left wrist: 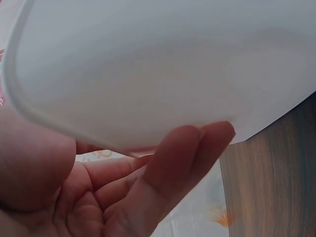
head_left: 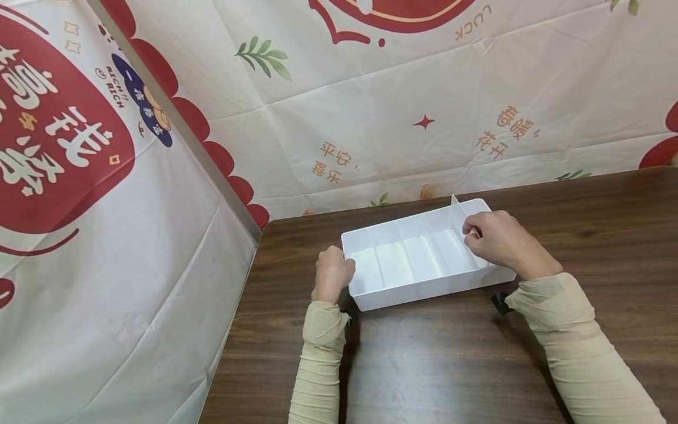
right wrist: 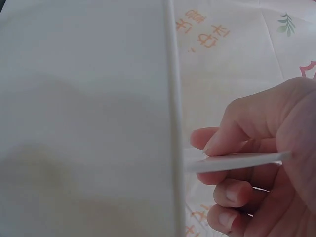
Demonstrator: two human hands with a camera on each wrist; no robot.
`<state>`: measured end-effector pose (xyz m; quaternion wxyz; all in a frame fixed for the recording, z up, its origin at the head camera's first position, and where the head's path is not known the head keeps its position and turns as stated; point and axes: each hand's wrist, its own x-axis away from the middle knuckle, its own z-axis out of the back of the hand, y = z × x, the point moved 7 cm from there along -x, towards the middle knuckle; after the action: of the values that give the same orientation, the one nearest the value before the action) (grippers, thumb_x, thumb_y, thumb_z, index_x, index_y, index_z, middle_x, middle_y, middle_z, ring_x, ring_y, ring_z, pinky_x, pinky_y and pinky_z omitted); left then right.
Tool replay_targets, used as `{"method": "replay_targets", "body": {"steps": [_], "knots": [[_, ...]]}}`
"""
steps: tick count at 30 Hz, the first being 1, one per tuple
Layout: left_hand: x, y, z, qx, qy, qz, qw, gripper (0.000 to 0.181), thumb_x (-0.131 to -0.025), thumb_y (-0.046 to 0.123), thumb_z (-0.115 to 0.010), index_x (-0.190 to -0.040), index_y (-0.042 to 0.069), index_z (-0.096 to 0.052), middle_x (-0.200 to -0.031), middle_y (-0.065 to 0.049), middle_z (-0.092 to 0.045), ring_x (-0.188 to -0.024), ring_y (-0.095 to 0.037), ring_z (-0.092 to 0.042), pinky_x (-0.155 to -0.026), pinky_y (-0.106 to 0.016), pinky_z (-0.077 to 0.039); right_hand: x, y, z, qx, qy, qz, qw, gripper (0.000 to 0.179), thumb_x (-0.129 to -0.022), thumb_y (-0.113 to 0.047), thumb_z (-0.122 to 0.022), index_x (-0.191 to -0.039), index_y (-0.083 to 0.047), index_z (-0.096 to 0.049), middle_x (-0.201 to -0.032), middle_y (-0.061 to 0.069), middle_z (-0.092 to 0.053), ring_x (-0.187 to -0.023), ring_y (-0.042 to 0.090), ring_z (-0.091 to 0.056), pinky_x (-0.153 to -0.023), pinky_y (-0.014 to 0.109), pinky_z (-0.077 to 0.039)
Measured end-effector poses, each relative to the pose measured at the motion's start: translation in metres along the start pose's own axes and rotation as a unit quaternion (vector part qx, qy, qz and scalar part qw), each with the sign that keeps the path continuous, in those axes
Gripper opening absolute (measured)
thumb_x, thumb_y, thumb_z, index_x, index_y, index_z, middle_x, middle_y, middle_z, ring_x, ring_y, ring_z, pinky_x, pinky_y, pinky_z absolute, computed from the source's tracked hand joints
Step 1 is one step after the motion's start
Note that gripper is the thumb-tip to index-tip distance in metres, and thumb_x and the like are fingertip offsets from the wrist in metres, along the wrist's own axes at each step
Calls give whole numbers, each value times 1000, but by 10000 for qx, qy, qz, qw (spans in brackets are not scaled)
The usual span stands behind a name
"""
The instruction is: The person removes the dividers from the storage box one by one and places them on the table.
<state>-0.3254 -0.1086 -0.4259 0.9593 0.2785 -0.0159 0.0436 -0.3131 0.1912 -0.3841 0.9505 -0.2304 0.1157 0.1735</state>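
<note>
A long white plastic box [head_left: 424, 288] with cross dividers inside lies slightly askew on the wooden table. My left hand [head_left: 332, 270] grips its left end wall; in the left wrist view the fingers [left wrist: 170, 155] and thumb lie on either side of the rim. At the right end, my right hand [head_left: 500, 241] pinches a thin white divider [right wrist: 242, 161] between thumb and fingers. The far corner of that divider stands above the back rim of the box, tilted. How its lower edge sits inside is hidden by the hand.
The dark wooden table [head_left: 424, 365] meets a printed white cloth [head_left: 402, 118] behind the box. Another printed cloth panel [head_left: 159, 294] hangs along the left edge. A small black object [head_left: 500, 303] is beside the right cuff.
</note>
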Motion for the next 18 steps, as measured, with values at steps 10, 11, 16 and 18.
{"method": "replay_targets", "body": {"steps": [10,11,16,18], "knots": [[0,-1,2,13,-104,-33,9999,26,-94,12,-59,-74,-1,-69,-64,-10,-61,-57,-20,-54,-47,-28,-41,1,-2,7,-67,79,-48,9999,16,-81,-1,-57,-88,1,-72,-72,6,-61,-65,21,-51,-58,33,-39],[0,-1,2,3,-100,-48,9999,25,-94,12,-59,-76,-1,-70,-65,-10,-61,-58,-20,-54,-47,-28,-41,1,-3,8,-87,70,-72,9999,16,-82,-1,-57,-89,1,-72,-72,7,-61,-65,21,-51,-58,33,-39],[-1,-2,2,-63,-83,-106,9999,22,-93,14,-60,-87,-3,-73,-69,-10,-63,-60,-21,-56,-49,-28,-42,2,-4,11,-109,82,-133,9998,17,-83,-1,-57,-91,2,-72,-73,7,-61,-64,21,-50,-57,32,-38],[-1,-2,2,-135,-64,-131,9998,22,-93,15,-60,-88,-2,-73,-70,-10,-64,-61,-21,-57,-50,-29,-42,2,-4,12,-110,85,-153,9998,17,-84,-1,-57,-92,2,-72,-74,7,-61,-64,20,-49,-56,32,-38]]}}
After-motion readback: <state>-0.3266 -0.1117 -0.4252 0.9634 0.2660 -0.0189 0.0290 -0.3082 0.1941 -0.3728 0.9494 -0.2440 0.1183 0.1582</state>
